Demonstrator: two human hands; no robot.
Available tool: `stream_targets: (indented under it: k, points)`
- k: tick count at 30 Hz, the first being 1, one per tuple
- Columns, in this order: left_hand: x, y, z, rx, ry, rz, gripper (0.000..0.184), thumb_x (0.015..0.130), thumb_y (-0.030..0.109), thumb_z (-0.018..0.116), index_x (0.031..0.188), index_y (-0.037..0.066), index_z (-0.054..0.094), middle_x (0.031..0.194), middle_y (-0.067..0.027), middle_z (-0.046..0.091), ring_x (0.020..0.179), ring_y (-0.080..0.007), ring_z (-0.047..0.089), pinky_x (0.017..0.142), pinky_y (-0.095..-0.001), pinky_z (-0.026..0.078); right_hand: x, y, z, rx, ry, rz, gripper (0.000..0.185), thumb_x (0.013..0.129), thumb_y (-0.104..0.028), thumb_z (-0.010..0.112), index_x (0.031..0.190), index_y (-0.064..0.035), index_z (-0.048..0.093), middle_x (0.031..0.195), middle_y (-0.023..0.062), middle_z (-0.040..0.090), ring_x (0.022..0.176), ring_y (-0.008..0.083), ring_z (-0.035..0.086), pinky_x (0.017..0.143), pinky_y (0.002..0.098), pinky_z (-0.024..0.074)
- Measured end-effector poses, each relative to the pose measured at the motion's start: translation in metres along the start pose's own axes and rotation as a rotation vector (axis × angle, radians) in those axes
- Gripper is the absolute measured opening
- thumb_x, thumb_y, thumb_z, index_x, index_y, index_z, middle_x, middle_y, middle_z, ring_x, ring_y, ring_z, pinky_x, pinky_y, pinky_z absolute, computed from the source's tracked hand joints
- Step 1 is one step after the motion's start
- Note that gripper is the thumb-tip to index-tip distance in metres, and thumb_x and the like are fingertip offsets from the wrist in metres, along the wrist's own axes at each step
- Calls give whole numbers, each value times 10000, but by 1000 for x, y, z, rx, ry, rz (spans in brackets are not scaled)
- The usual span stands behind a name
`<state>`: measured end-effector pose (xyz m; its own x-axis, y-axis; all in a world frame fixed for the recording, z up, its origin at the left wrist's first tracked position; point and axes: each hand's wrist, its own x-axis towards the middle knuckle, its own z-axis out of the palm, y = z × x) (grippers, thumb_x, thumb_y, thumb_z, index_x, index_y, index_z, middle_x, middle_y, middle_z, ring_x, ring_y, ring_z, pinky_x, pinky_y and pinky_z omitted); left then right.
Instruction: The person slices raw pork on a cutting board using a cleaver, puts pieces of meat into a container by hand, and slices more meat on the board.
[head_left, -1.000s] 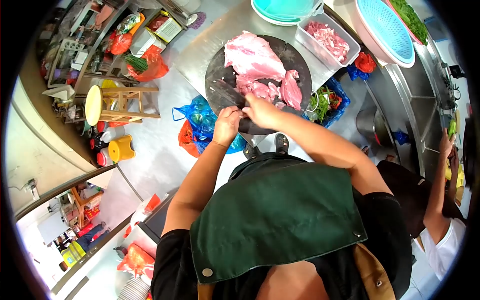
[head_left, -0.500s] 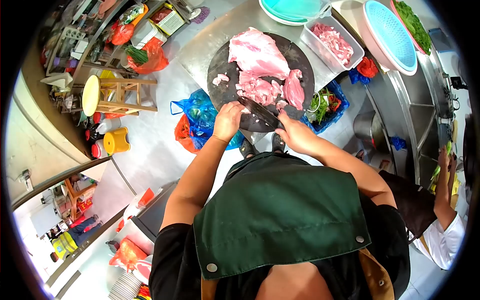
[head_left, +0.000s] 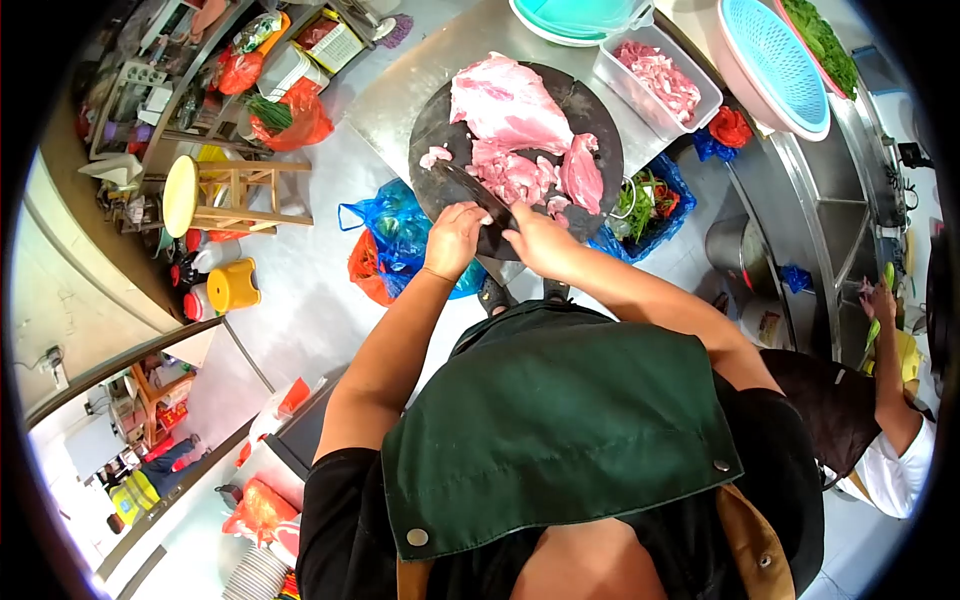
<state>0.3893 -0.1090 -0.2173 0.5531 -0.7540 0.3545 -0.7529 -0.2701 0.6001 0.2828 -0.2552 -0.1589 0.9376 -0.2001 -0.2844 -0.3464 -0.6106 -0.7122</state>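
Observation:
My right hand (head_left: 541,240) is closed round the handle of a dark, broad knife (head_left: 480,196), whose blade points up and left over the round black chopping board (head_left: 432,130). My left hand (head_left: 455,240) is at the board's lower left edge, fingers bent together on a small pale piece of meat (head_left: 485,219) beside the blade. Across the board lie a large pink chunk of meat (head_left: 510,103), a pile of cut meat (head_left: 508,170) and a darker slab (head_left: 581,175). A small scrap (head_left: 434,156) sits apart at the left.
Sliced meat fills a clear plastic tub (head_left: 700,112) at the board's upper right. Beyond are a blue basket (head_left: 775,55) and greens. Blue bags (head_left: 400,235) and a vegetable bin (head_left: 655,205) flank the board below. A co-worker (head_left: 895,430) at the right holds something green.
The knife has swung from pointing up-left, to lying beside my left fingers, to up-left again. A small scrap now shows at the board's left. The co-worker's arms have shifted.

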Motion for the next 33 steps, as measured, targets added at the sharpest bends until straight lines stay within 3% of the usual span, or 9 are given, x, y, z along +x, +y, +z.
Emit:
stream_targets:
  k: [2,7,11,14,15,20,29,33]
  points:
    - [3,-1,-1,7,-7,1,138,726,-17,595,849,40,617,877,-111,609,825,-288,591,738,-345,479,0,-3,4,36,12,14,263,854,-180,540,980,13,415,891,277,584,866,446,560,727,498,438]
    - [-4,-1,2,-21,69,-49,127,733,-16,596,842,42,624,885,-107,611,827,-283,592,750,-342,478,-41,25,-3,35,-51,-95,449,861,-160,516,1220,7,304,978,260,569,914,424,559,754,484,438]
    - [-4,-1,3,-19,46,-32,122,732,-7,606,840,43,633,892,-106,612,843,-280,592,756,-339,479,19,9,2,-13,-3,-41,299,849,-207,553,1042,-7,443,853,268,589,835,422,579,702,477,453]
    - [-6,2,1,-18,52,-59,135,732,4,616,858,48,636,892,-104,608,849,-282,589,764,-343,476,20,18,-26,181,-47,18,290,854,-191,544,1052,-8,438,819,250,596,805,413,587,687,465,454]
    - [-6,1,3,1,70,-53,134,734,7,618,861,49,629,890,-102,605,845,-284,588,761,-345,475,11,22,-30,168,52,-87,283,861,-183,537,1054,-6,430,797,245,595,800,413,588,691,456,456]
    - [-6,2,3,-42,51,-106,104,746,19,614,843,50,595,884,-98,603,841,-286,586,747,-349,476,-35,14,-44,78,-83,-90,274,860,-169,542,1037,-3,415,912,267,565,911,431,544,743,476,420]
    - [1,2,-3,30,-24,10,94,744,34,599,833,60,611,875,-71,602,841,-259,585,752,-337,481,-33,14,-47,14,-172,-20,273,861,-184,543,1029,-10,416,900,256,568,875,439,549,731,490,424]
    - [3,0,-2,29,-8,6,84,742,24,613,824,40,614,856,-99,610,817,-283,593,734,-348,481,-16,21,-29,35,-126,-99,278,861,-199,544,1021,-11,414,882,264,568,864,439,554,726,493,424]
